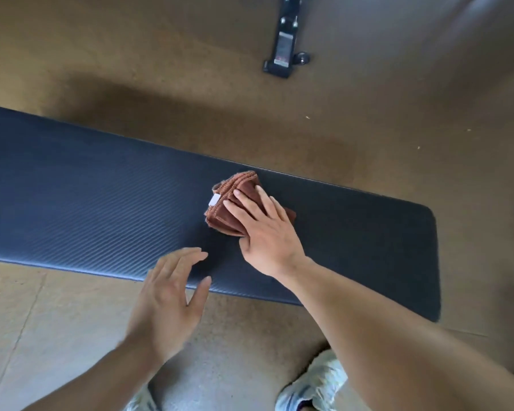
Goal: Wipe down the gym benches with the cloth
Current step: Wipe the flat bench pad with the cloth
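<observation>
Rust-brown cloth (229,203), folded into a thick pad with a white tag showing at its left edge, lies on the dark ribbed desk (86,203) just right of the frame's centre, close to the far edge of the padding; the right hand (266,229) lies flat on top of it with fingers straight and spread, pressing rather than gripping, which looks suited to pushing the pad along the surface with even weight; the left hand (169,301) hovers wide and holding nothing over the near edge of the desk at lower centre, whether it touches the padding I cannot tell; it seems kept clear of the wiping path. No containers are in view; a black metal base (284,46) stands on the brown floor (398,99) at upper centre, and pale shoes (312,387) show at the bottom edge.
</observation>
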The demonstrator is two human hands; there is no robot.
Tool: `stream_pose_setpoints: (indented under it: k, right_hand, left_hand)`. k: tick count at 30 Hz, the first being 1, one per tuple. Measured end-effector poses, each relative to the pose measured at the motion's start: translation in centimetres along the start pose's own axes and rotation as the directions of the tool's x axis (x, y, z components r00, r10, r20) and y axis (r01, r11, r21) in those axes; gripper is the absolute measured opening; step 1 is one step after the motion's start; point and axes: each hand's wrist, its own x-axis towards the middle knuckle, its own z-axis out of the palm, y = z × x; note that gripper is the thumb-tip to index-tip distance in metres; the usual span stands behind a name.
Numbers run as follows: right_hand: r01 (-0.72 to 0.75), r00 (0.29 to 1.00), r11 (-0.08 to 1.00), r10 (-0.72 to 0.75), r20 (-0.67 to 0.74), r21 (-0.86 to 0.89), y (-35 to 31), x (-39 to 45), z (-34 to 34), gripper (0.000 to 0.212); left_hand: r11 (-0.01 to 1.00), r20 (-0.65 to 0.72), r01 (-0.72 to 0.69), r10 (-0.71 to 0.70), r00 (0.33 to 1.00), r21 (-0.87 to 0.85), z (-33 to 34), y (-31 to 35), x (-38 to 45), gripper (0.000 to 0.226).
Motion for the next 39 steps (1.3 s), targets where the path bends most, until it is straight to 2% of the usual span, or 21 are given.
stream_pose_setpoints:
  k: [3,5,9,12,15,17,19,21,26,30,32,34,39]
  right_hand:
    - [-0.127,0.992,0.992,0.127,-0.017,0.007,7.1,-4.8,-0.7,0.077]
    - [-0.224,0.974,0.974,0.225,-0.023,0.01,11.8,-8.0,-1.1,0.077]
    - [-0.425,0.905,0.904,0.426,-0.013,0.036,20.3,-13.2,-2.1,0.078]
    - [-0.47,0.881,0.879,0.473,-0.014,0.078,23.1,-15.5,-2.2,0.079]
    - [-0.489,0.863,0.859,0.502,-0.063,0.153,22.1,-18.3,-1.2,0.081]
    - [-0.406,0.903,0.897,0.423,-0.074,0.177,20.5,-21.4,-0.5,0.079]
    - [-0.22,0.971,0.962,0.231,-0.053,0.163,19.5,-24.5,0.6,0.076]
    - [-0.052,0.999,0.992,0.05,0.018,0.116,19.2,-26.4,1.3,0.076]
    - [0.219,0.969,0.975,-0.223,0.104,0.044,22.6,-25.6,0.7,0.078]
    - [0.292,0.947,0.956,-0.284,0.153,-0.029,25.8,-23.0,-1.0,0.077]
    - [0.193,0.977,0.981,-0.189,0.094,-0.034,27.4,-20.8,-1.7,0.079]
    - [0.015,1.0,1.0,-0.015,0.013,0.009,29.4,-18.2,-2.7,0.081]
    - [-0.242,0.969,0.965,0.245,-0.016,0.096,31.4,-15.5,-3.8,0.086]
  left_hand:
    - [0.998,0.053,-0.059,0.061,0.997,-0.031,3.9,5.0,0.5,0.05]
    - [0.995,0.072,-0.092,0.094,0.993,-0.034,6.3,8.4,1.3,0.043]
    - [0.988,0.135,-0.15,0.152,0.979,-0.023,10.9,14.7,2.8,0.041]
    - [0.99,0.164,-0.143,0.143,0.976,-0.016,14.2,18.7,3.8,0.043]
    - [0.999,0.167,-0.045,0.049,0.985,-0.026,17.3,22.3,4.2,0.043]
    - [0.998,0.12,0.064,-0.062,0.991,-0.012,18.8,24.1,3.9,0.043]
    - [0.989,0.066,0.151,-0.151,0.986,0.002,19.9,25.2,3.0,0.045]
    - [0.987,0.065,0.156,-0.158,0.985,0.037,20.3,25.6,1.7,0.045]
    - [0.991,0.114,0.069,-0.082,0.99,0.112,20.4,25.5,-0.1,0.049]
    - [0.995,0.077,0.051,-0.058,0.995,0.081,21.0,26.4,1.1,0.048]
    - [0.997,0.066,0.061,-0.064,0.996,0.044,21.6,26.7,1.7,0.047]
    - [0.997,0.052,0.082,-0.082,0.995,0.01,22.2,26.9,1.8,0.048]
    - [0.999,0.046,0.013,-0.011,0.999,-0.047,22.8,26.3,0.6,0.044]
